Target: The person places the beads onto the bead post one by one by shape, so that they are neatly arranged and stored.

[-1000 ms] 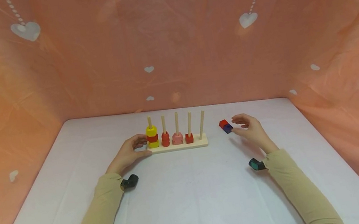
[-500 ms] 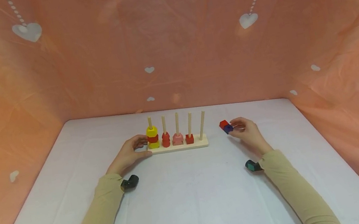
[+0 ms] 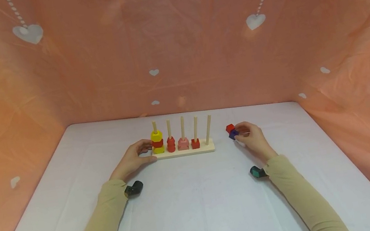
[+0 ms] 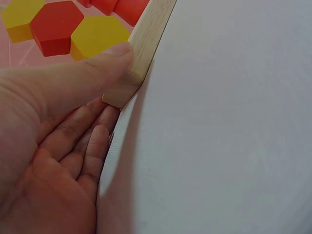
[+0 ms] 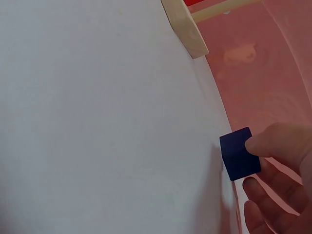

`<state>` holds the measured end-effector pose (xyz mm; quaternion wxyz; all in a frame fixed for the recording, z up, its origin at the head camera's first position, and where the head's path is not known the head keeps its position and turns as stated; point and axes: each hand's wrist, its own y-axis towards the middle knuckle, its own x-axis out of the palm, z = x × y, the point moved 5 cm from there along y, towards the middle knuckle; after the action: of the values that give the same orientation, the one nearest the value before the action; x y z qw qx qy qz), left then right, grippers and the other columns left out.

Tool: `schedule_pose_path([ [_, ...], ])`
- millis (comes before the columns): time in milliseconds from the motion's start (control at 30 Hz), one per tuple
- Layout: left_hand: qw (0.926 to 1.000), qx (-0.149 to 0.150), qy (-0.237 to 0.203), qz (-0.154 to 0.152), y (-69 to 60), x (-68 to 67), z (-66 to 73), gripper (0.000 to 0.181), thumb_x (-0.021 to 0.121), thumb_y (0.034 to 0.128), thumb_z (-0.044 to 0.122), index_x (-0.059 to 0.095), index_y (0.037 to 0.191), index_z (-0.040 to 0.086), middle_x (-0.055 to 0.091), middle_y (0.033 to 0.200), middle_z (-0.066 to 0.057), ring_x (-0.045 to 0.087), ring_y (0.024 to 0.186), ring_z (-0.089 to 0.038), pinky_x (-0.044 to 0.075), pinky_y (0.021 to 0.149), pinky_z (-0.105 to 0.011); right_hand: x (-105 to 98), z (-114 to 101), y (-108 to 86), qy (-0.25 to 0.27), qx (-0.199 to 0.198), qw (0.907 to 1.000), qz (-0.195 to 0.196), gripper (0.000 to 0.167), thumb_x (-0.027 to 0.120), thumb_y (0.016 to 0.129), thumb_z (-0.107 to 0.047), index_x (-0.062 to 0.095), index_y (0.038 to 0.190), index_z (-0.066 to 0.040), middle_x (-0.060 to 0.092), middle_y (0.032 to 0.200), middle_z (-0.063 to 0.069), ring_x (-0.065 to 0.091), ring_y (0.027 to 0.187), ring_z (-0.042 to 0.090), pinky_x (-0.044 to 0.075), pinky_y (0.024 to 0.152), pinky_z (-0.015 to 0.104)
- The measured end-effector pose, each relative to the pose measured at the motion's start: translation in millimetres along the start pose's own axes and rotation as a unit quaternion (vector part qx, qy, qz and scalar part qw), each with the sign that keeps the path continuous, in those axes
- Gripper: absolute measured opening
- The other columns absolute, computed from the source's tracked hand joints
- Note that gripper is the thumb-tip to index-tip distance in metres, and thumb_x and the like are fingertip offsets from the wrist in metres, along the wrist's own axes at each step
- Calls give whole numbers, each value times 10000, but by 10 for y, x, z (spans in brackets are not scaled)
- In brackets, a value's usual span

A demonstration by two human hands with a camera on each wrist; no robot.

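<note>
At the left end of a wooden peg stand (image 3: pixel 185 152), my left hand (image 3: pixel 134 155) grips the base, thumb in front and fingers behind. The leftmost peg carries a yellow, red and yellow bead stack (image 3: pixel 157 142). Further along are red beads (image 3: pixel 171 145), pink beads (image 3: pixel 183 144) and a red square bead (image 3: pixel 195 143); the rightmost peg is bare. Right of the stand, my right hand (image 3: pixel 254 140) pinches a dark blue block (image 5: pixel 239 153) between thumb and fingers. A red block (image 3: pixel 230 128) sits just behind the blue one.
A white cloth (image 3: pixel 199 203) covers the table. Orange-pink fabric (image 3: pixel 173 44) with white hearts hangs behind and at both sides. Dark wrist cameras (image 3: pixel 134 188) stick out from the sleeves.
My right hand has moved slightly left and taken hold of the blue block, which has turned and shifted a little against the red one. The left hand stays on the stand.
</note>
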<state>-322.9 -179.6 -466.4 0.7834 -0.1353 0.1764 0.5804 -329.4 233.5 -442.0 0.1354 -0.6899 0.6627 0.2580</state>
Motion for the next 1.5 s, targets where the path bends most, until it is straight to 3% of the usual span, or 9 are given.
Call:
schedule_pose_path([
  [167,10000,52,43,0,4,0,-3,646,799,791,216,489,1336,61,530,1310,-121,471,1213,-315,355,1057,-478,38,-14,-8,31,55,9998,-191,392,631,852,38,567,1234,-23,591,1203,161,547,1044,296,510,801,325],
  [433,10000,-65,-17,36,0,8,-18,640,805,784,230,495,1326,89,529,1315,-92,476,1210,-288,362,1058,-460,69,-28,8,-196,-212,9991,-305,382,630,837,48,567,1213,16,576,1221,187,521,1112,319,421,987,452],
  [1000,10000,38,8,24,9,8,-19,631,806,783,242,509,1319,92,543,1296,-83,480,1195,-287,366,1050,-467,16,-41,-15,-236,-308,9985,-381,354,640,856,50,562,1200,22,593,1181,191,560,1084,323,468,944,447],
  [1267,10000,44,-13,-17,1,11,-14,643,806,783,247,503,1328,93,543,1300,-83,472,1210,-288,353,1058,-472,-74,-390,6,92,-925,9955,-157,346,648,848,68,574,1186,70,596,1162,244,600,1045,377,519,875,356],
  [1400,10000,3,19,-8,1,9,-11,644,805,783,248,502,1332,100,543,1302,-78,470,1214,-285,350,1060,-475,-145,-749,-52,472,-1037,9933,-188,357,636,857,72,552,1201,106,568,1180,282,589,1047,418,528,816,226],
  [1500,10000,-16,5,-12,3,4,-10,647,804,784,247,499,1335,99,541,1305,-83,467,1216,-288,347,1061,-479,-173,-1025,-97,588,-1070,9924,-158,356,624,868,69,542,1210,119,555,1201,275,578,1064,408,513,844,215],
])
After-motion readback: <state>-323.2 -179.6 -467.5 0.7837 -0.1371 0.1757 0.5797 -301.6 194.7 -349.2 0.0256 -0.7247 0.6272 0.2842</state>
